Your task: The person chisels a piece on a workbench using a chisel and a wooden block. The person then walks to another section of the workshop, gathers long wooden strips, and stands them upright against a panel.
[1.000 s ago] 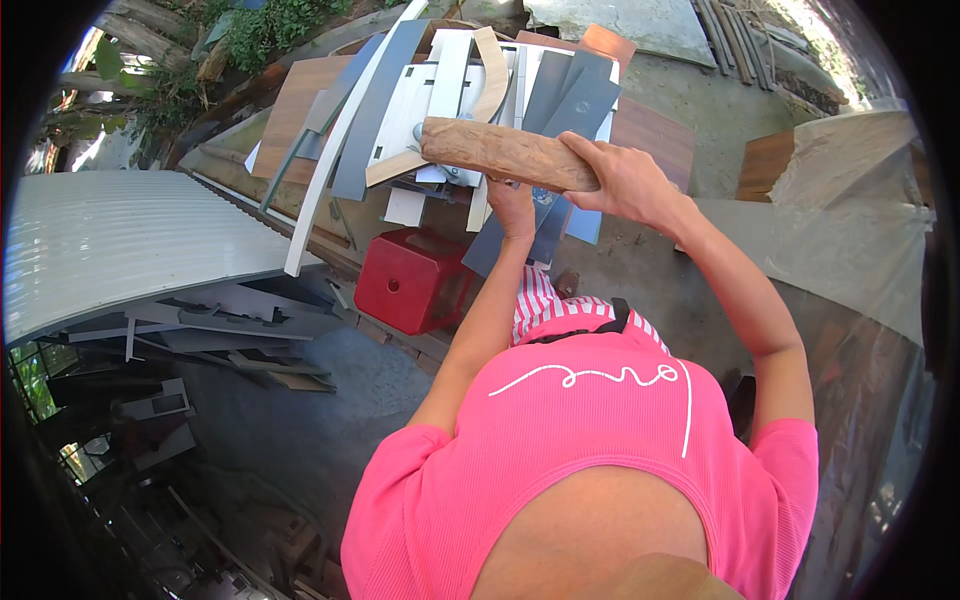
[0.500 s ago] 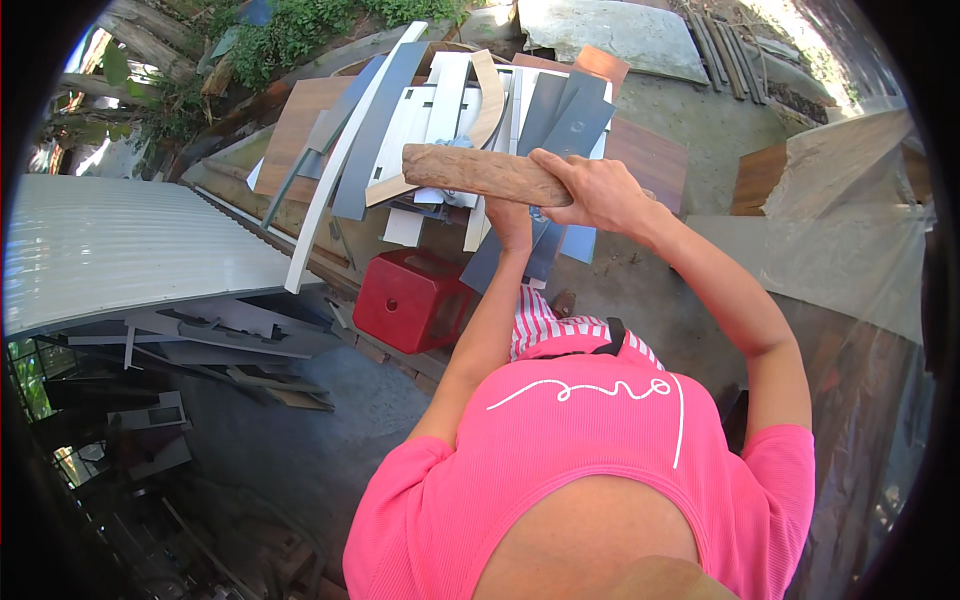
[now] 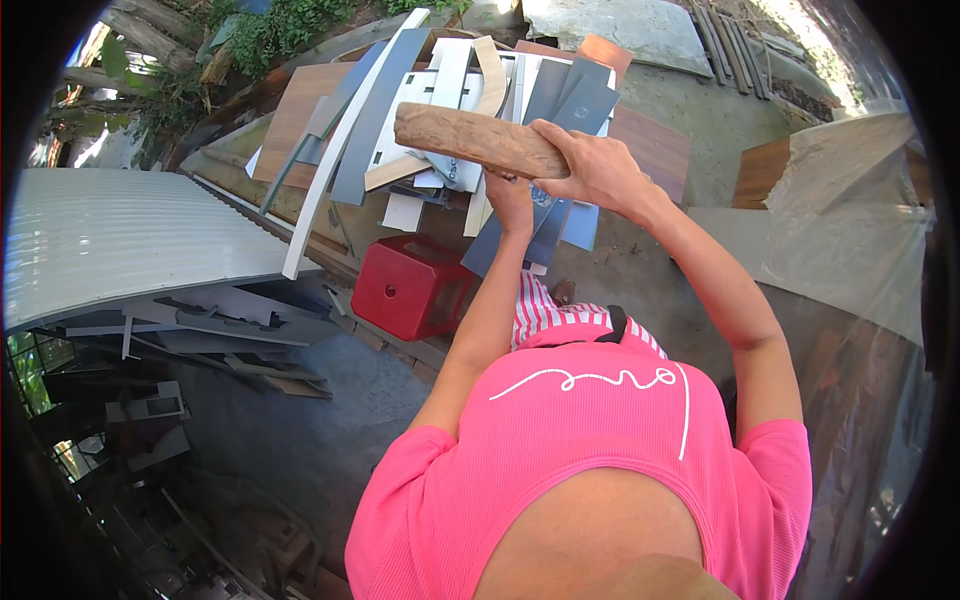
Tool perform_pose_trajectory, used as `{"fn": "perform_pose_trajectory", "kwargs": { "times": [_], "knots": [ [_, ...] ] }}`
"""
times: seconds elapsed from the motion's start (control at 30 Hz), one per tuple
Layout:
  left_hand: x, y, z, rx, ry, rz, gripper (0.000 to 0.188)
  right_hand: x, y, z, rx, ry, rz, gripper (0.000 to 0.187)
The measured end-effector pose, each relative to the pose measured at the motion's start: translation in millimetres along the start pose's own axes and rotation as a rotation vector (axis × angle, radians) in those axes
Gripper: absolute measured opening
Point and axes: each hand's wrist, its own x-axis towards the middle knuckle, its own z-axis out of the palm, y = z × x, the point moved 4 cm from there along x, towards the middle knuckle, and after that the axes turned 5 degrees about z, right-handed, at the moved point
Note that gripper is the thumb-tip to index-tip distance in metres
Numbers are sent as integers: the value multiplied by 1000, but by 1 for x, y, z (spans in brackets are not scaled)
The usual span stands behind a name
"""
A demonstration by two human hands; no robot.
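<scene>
While the right hand (image 3: 597,170) has its fingers clamped on one end of a rough brown wooden block (image 3: 480,138), the left hand (image 3: 510,203) sits just below that block in the view, fingers curled in; whether they close on anything cannot be told, as the block partly hides them.

Block: one, long, thick, bark-textured; right end in the grip, left end free, overlapping a board pile in the view.

Board pile, mixed, comprising: one white slotted panel (image 3: 390,140); one pale curved strip (image 3: 492,75); one long white strip (image 3: 335,170), lying aslant; one dark grey board (image 3: 375,130) beside it; brown wood-grain boards (image 3: 655,150) at the outer edges.

Stool: one, red plastic (image 3: 400,285), near the left forearm, hole in its top.

Clothing: pink shirt (image 3: 590,430), striped trousers (image 3: 560,320).

Farther left: one pale corrugated sheet (image 3: 140,240), grey panels (image 3: 240,308) beneath. Farther right: one translucent plastic sheet (image 3: 850,190). Upper right: several slender poles (image 3: 728,50), laid side by side.
</scene>
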Motion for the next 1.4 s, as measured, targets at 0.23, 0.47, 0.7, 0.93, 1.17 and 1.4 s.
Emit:
{"fn": "perform_pose_trajectory", "kwargs": {
  "times": [0.23, 0.47, 0.7, 0.93, 1.17, 1.4],
  "knots": [
    [24, -18, -22, 17, 96, -249, 43, -51, 32, -10, 500, 197, 253, 80],
    [24, -42, -42, -317, -16, -515, 46, -147, 98, 33, 589, 220, 592, 81],
    [30, -17, -41, -271, -23, -262, 26, -205, 113, 60, 720, 362, 870, 79],
    [21, 13, -17, -96, -206, -149, 28, -217, 121, 75, 756, 442, 880, 80],
    [30, 23, -3, -16, -294, -53, 33, -209, 119, 78, 734, 445, 880, 81],
    [36, 31, 16, 135, -508, 67, 40, -206, 115, 78, 742, 408, 881, 81]
  ]
}}
